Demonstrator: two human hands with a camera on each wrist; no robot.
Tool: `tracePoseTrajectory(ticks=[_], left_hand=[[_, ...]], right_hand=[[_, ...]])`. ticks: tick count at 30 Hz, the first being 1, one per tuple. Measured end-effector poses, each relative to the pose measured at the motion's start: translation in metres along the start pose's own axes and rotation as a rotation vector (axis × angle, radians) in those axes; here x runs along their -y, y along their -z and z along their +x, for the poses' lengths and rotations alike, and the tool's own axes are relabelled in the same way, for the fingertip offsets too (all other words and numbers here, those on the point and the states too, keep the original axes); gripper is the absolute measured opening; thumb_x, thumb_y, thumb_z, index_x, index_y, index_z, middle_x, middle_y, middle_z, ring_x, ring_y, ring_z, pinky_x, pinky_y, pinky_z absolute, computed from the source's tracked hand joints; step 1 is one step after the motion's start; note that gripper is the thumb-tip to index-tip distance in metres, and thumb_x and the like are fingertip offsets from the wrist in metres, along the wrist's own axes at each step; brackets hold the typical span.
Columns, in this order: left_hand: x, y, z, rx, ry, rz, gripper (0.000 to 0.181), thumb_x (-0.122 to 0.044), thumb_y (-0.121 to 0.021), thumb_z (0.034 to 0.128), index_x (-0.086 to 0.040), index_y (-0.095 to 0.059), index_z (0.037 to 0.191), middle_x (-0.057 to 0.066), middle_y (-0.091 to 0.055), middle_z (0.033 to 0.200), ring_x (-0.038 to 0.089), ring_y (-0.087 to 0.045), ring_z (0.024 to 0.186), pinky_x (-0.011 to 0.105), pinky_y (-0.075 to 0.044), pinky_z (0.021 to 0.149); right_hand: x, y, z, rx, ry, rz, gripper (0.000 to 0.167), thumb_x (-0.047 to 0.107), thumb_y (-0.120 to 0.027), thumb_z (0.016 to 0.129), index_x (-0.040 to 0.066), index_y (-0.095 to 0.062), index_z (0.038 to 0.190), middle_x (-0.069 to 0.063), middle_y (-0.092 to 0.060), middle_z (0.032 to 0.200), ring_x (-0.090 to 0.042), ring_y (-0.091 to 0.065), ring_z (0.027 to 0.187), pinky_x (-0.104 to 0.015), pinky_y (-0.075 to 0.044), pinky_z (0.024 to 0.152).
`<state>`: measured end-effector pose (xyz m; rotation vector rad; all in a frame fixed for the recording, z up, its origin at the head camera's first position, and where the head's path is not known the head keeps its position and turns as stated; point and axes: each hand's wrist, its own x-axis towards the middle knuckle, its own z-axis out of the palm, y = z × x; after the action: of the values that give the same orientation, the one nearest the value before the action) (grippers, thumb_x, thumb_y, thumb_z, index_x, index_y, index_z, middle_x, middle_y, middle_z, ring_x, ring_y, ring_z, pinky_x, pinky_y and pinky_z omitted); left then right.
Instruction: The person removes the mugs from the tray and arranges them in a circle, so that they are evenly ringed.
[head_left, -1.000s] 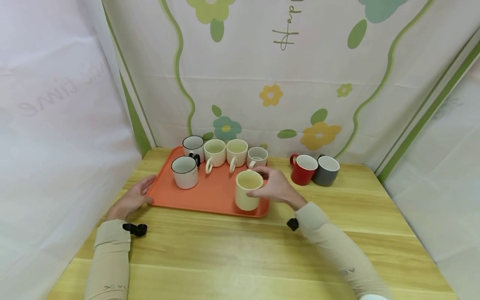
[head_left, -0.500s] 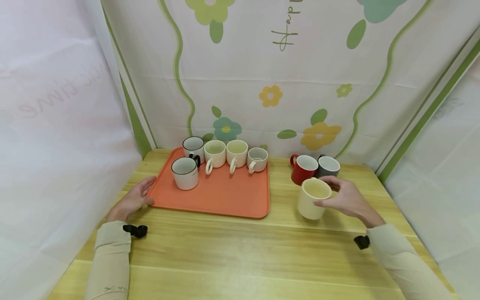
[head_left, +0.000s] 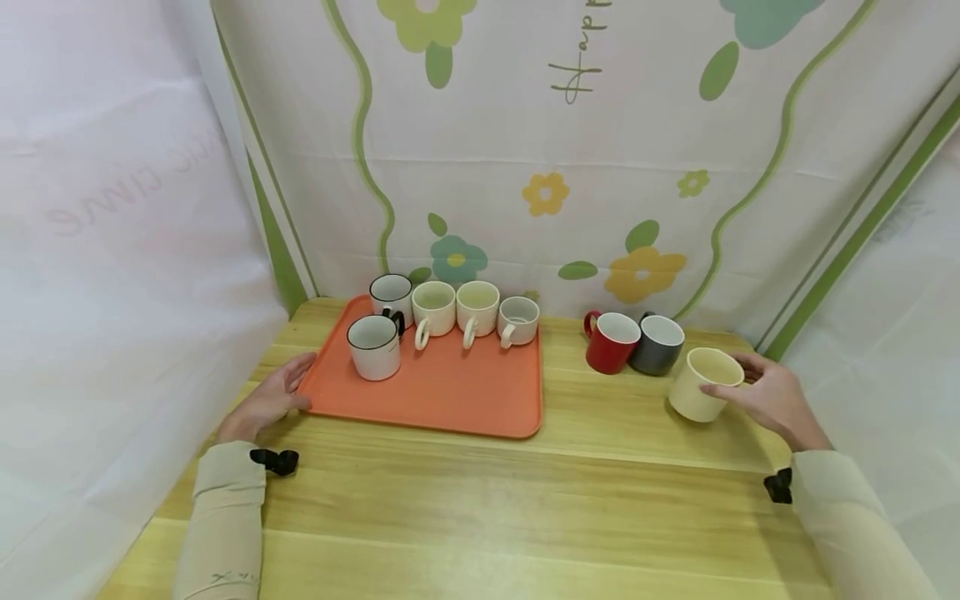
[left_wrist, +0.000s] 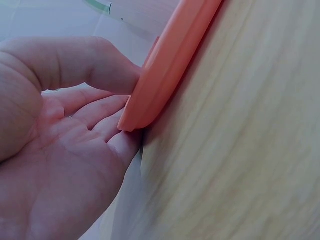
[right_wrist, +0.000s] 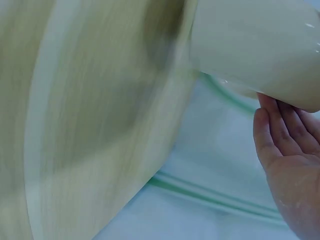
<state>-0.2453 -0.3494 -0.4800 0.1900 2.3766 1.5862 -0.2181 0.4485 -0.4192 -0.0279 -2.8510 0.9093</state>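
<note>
At the right of the table my right hand (head_left: pixel 772 398) grips a cream mug (head_left: pixel 693 396) by its upper side, thumb in front and fingers behind. In the right wrist view the cream mug (right_wrist: pixel 255 47) is slightly tilted above the wood, with my right hand (right_wrist: pixel 295 160) at its rim end. At the left, my left hand (head_left: pixel 268 400) holds the corner edge of the orange tray (head_left: pixel 442 392). The left wrist view has the thumb of my left hand (left_wrist: pixel 75 125) on top of the tray's rim (left_wrist: pixel 165 65) and the fingers beneath or beside it.
On the tray stand two black-rimmed white mugs (head_left: pixel 375 360), two cream-white mugs (head_left: pixel 435 312) and a smaller white cup (head_left: pixel 519 323). A red mug (head_left: pixel 609 354) and a grey mug (head_left: pixel 654 354) stand right of the tray. Printed cloth (head_left: pixel 450 125) hangs behind the table.
My right hand has carried the cream mug from above the tray's right front, rightward past the red and grey mugs. My left hand has stayed at the tray's edge.
</note>
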Motion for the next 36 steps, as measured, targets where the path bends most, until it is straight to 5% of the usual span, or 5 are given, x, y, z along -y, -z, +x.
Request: tracePoseTrajectory(ticks=[8, 23, 29, 32, 36], left_hand=[[0.002, 0.000, 0.001, 0.000, -0.015, -0.020, 0.105, 0.014, -0.062, 0.0864, -0.001, -0.001, 0.170, 0.025, -0.002, 0.177, 0.052, -0.005, 0.162, 0.005, -0.041, 0.091], [0.003, -0.001, 0.001, 0.001, -0.022, -0.019, 0.105, 0.014, -0.063, 0.0855, -0.001, -0.002, 0.170, 0.025, -0.002, 0.177, 0.051, -0.006, 0.162, 0.006, -0.043, 0.091], [0.002, -0.001, 0.000, 0.010, -0.029, -0.027, 0.104, 0.013, -0.064, 0.0870, 0.000, -0.001, 0.169, 0.024, 0.000, 0.177, 0.052, -0.004, 0.162, 0.006, -0.043, 0.092], [0.001, -0.001, -0.001, 0.015, -0.033, -0.036, 0.105, 0.014, -0.064, 0.0871, 0.000, 0.000, 0.169, 0.024, 0.002, 0.177, 0.052, -0.002, 0.161, 0.007, -0.043, 0.092], [0.000, -0.002, -0.001, 0.014, -0.032, -0.039, 0.105, 0.015, -0.064, 0.0869, 0.000, 0.000, 0.169, 0.023, 0.002, 0.177, 0.051, -0.002, 0.162, 0.006, -0.043, 0.093]], right_hand=[[-0.021, 0.000, 0.025, -0.047, -0.094, -0.019, 0.087, 0.062, -0.079, 0.086, 0.006, -0.057, 0.148, -0.021, -0.065, 0.133, -0.011, -0.056, 0.098, -0.025, -0.046, 0.071], [-0.040, -0.013, 0.043, -0.091, -0.079, 0.042, 0.077, 0.055, -0.083, 0.085, 0.006, -0.063, 0.141, 0.002, -0.066, 0.109, 0.006, -0.055, 0.081, -0.020, -0.048, 0.066], [-0.040, -0.017, 0.041, -0.053, -0.095, 0.101, 0.081, 0.053, -0.082, 0.088, 0.007, -0.057, 0.149, -0.010, -0.066, 0.124, 0.005, -0.057, 0.087, -0.020, -0.052, 0.067], [-0.038, -0.014, 0.041, -0.010, -0.103, 0.090, 0.089, 0.055, -0.079, 0.090, 0.005, -0.049, 0.156, -0.022, -0.061, 0.140, -0.011, -0.064, 0.104, -0.027, -0.056, 0.076], [-0.026, -0.002, 0.042, 0.023, -0.079, 0.048, 0.098, 0.059, -0.072, 0.093, 0.001, -0.035, 0.163, -0.032, -0.048, 0.157, -0.051, -0.052, 0.136, -0.059, -0.051, 0.101]])
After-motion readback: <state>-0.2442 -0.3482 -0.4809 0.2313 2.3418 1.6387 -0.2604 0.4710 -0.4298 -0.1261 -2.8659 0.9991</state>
